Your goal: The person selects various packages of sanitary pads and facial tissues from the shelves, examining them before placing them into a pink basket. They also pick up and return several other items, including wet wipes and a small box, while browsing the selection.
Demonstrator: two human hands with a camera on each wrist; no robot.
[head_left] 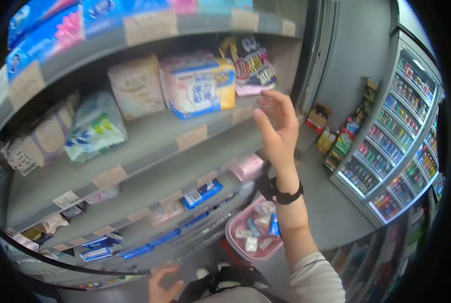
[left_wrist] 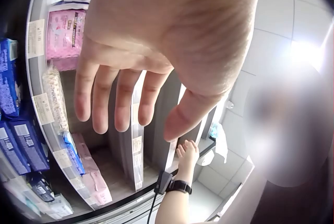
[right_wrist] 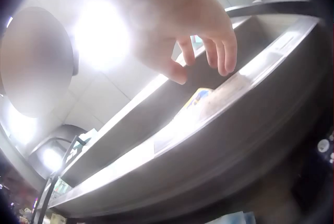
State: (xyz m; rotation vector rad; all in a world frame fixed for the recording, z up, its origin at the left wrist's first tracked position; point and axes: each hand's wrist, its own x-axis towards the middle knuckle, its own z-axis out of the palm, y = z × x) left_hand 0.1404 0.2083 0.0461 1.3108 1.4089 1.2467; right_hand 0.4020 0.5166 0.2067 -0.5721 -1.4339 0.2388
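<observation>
My right hand point(head_left: 280, 129) is raised at the right end of the middle shelf, fingers loosely bent and holding nothing. Just beyond its fingertips stands a black and pink package point(head_left: 254, 65). Beside that package is a white, blue and yellow pack point(head_left: 198, 88), with a cream pack point(head_left: 136, 87) to its left. In the right wrist view the same hand point(right_wrist: 182, 31) hangs over the shelf edge. Low at the bottom of the head view is my left hand point(head_left: 162, 285), empty. Its fingers point(left_wrist: 123, 98) extend with the thumb apart in the left wrist view.
A pink basket point(head_left: 229, 237) holding several small packs stands on the floor by the shelves. Further left on the middle shelf lies a green and white bag point(head_left: 95, 129). Lower shelves carry blue packs point(head_left: 203, 194). At the right stands a drinks fridge point(head_left: 372, 197), with boxes point(head_left: 318, 115) near it.
</observation>
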